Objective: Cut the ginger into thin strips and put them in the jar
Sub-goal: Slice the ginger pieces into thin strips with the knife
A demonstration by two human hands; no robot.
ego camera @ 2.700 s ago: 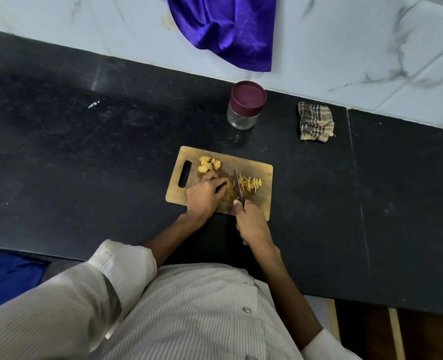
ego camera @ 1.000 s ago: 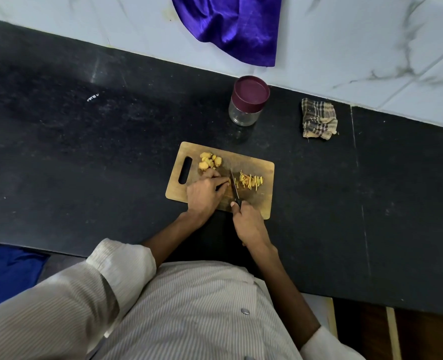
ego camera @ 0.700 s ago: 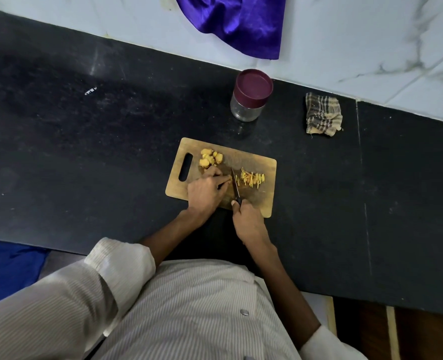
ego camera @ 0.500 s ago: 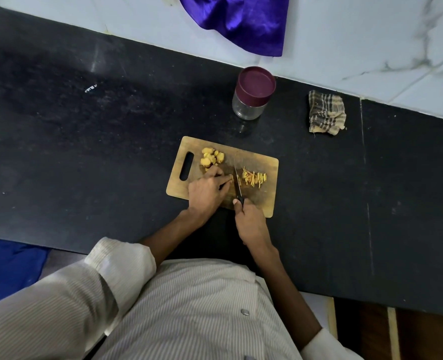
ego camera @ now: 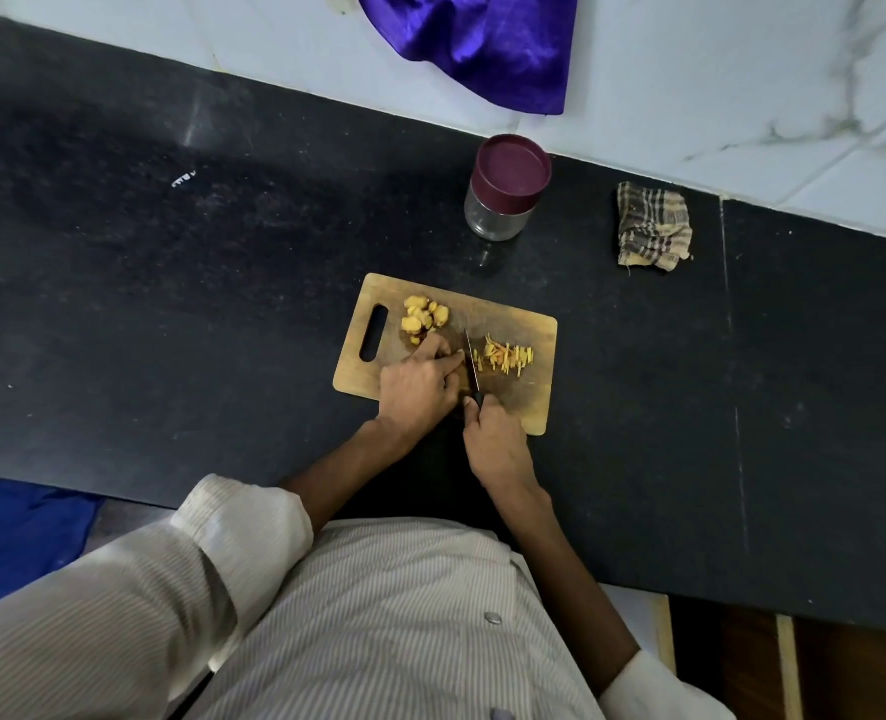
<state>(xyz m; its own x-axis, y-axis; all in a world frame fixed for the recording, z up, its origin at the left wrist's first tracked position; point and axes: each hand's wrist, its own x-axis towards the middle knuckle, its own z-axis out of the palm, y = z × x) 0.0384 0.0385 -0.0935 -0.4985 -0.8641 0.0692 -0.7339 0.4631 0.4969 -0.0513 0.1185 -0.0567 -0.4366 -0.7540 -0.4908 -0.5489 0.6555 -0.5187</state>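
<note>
Black stone counter (ego camera: 222, 283). Directly on it: wooden cutting board (ego camera: 526, 402) near the front edge; lidded jar (ego camera: 505, 192) behind the board; folded checked cloth (ego camera: 652, 224) right of the jar.

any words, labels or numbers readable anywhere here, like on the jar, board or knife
None can be read.
Jar: maroon lid and clear glass, no label showing.
Cutting board: bare wood, no print.
Knife: no marking visible.
White mark on the countertop: too small and blurred to tell whether it is text.
</note>
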